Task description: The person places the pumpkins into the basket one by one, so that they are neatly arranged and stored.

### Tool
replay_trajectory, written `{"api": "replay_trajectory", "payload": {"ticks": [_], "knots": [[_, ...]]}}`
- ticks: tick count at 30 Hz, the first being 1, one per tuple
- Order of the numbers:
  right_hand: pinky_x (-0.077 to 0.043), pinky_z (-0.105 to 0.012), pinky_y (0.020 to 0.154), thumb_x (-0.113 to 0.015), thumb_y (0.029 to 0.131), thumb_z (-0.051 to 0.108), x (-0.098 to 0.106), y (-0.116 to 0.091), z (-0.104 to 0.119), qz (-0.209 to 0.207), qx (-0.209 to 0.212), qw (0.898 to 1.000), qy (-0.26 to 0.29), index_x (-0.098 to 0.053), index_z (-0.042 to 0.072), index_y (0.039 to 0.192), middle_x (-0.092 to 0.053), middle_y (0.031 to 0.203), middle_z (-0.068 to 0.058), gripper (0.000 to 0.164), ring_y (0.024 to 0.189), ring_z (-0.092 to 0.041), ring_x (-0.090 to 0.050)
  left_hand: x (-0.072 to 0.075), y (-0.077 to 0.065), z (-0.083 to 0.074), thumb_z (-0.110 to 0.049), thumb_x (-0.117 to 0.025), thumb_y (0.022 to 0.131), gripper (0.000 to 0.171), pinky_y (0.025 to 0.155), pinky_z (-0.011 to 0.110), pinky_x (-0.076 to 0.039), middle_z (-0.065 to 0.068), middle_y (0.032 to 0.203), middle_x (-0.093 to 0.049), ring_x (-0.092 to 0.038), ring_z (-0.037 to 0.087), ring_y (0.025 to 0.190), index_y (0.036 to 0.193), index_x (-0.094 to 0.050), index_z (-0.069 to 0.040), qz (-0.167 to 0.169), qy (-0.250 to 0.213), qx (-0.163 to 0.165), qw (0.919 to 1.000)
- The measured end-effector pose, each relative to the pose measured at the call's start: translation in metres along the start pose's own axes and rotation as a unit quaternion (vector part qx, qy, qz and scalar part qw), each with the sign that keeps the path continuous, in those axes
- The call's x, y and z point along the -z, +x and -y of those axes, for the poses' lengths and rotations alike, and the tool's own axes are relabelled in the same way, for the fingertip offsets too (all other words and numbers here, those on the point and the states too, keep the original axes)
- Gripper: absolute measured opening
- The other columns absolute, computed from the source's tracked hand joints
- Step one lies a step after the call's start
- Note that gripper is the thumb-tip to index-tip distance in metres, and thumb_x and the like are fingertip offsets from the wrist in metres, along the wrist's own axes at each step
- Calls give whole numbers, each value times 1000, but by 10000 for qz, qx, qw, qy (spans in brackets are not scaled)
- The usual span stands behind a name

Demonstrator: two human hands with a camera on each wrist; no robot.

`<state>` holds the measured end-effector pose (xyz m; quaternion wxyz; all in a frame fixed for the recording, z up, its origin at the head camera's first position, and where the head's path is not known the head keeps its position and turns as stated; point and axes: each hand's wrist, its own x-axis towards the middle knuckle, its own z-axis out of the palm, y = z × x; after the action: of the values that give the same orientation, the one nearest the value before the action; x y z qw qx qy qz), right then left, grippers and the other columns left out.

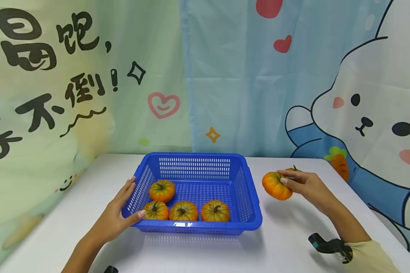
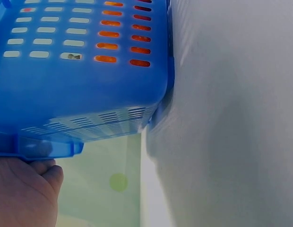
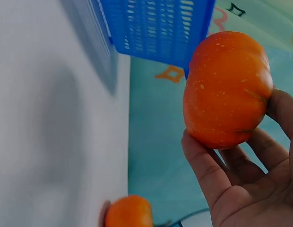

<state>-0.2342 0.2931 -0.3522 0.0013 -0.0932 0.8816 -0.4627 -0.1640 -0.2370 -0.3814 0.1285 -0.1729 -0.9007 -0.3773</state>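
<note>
A small orange pumpkin with green streaks is held in my right hand, above the table to the right of the basket. In the right wrist view, thumb and fingers grip this pumpkin by its sides. A second pumpkin lies on the table beyond; in the head view my right hand mostly hides it. My left hand rests at the near left corner of the blue plastic basket, its fingers extended along the left rim and its thumb at the front. Several similar pumpkins sit inside, one being this pumpkin.
The basket stands on a white table pushed up to a printed curtain at the back. A black wrist-camera mount sticks out from my right sleeve over the table.
</note>
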Motion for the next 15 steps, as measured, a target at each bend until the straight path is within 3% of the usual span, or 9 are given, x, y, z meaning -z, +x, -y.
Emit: {"api": "replay_trajectory", "payload": {"ticks": [5, 12, 15], "knots": [[-53, -30, 86, -62, 95, 40, -10, 7, 7, 118, 120, 9998, 89, -56, 1, 136, -56, 131, -22, 56, 112, -34, -57, 0, -2, 0, -33, -69, 86, 86, 104, 72, -19, 14, 160, -16, -12, 42, 144, 151, -26, 4, -8, 34, 11, 10000], [-47, -54, 93, -58, 96, 45, -11, 12, 18, 34, 6, 9998, 174, -52, 4, 140, -56, 132, -22, 61, 115, -37, -56, 0, -1, 1, -34, -69, 85, 87, 104, 71, -19, 13, 161, -16, -12, 42, 144, 151, -26, 4, -6, 110, 11, 9999], [-47, -55, 93, -59, 96, 44, -12, 14, 24, 17, 83, 9996, 261, -51, 3, 140, -56, 132, -22, 61, 114, -38, -57, 0, -1, 1, -34, -69, 85, 87, 104, 71, -19, 12, 161, -16, -12, 41, 145, 151, -26, 4, -11, 105, 16, 9999]]}}
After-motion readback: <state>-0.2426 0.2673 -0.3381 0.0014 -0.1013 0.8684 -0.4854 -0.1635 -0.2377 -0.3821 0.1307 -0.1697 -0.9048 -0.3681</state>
